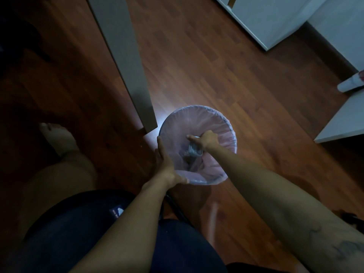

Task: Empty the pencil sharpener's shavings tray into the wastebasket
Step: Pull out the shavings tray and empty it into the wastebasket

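the shavings tray (pixel 194 149) is gripped by the right hand (pixel 206 139) inside the mouth of the wastebasket (pixel 226 125), whose rim is clasped by the left hand (pixel 164 164). shavings could be scattered on the wooden floor (pixel 216 66) if the tray is tipped past the rim. the room is dim; a desk leg (pixel 126 56) is seen nearby.

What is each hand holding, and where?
Right hand grips the tray by its upper end, over the wastebasket; left hand holds the wastebasket's near rim.
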`<state>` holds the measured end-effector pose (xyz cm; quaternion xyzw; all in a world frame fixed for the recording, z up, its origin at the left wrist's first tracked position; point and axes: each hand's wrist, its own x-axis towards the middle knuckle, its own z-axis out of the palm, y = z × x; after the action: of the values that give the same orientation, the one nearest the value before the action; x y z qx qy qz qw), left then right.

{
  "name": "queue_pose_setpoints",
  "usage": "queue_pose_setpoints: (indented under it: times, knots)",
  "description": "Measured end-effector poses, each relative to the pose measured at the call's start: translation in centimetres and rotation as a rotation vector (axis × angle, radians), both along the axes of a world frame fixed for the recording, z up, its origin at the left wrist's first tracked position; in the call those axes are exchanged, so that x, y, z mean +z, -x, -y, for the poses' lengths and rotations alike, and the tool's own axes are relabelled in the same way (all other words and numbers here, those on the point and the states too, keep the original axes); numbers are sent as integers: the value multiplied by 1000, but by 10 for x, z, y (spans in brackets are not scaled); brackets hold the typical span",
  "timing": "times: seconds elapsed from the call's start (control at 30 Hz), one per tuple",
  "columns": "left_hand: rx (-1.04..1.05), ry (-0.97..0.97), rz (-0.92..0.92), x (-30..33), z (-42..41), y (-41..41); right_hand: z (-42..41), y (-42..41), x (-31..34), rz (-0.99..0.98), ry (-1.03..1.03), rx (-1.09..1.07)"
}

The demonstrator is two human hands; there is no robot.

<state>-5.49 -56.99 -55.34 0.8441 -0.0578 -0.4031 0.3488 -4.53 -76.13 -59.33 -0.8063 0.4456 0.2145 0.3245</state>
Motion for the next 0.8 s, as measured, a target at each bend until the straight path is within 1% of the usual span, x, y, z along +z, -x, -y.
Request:
queue_pose_setpoints:
  times: [0.1,0.23,0.3,0.37,0.53,0.67,0.8]
  knots:
    - [22,16,6,13,-1,-1,3,0,21,5,-49,18]
    - [109,3,26,35,0,-9,4,-2,55,12,-114,24]
    - [90,-30,68,51,1,-12,1,-1,77,45,-142,-22]
    - [52,-37,89,73,1,-14,-5,0,105,73,-121,-34]
    - [3,11,162,146,-4,-21,-20,1,187,160,-175,-30]
    - [1,24,260,209,-19,-28,-39,4,261,284,-181,-13]
    - [-30,20,379,281,-44,-30,-59,10,339,374,-253,49]
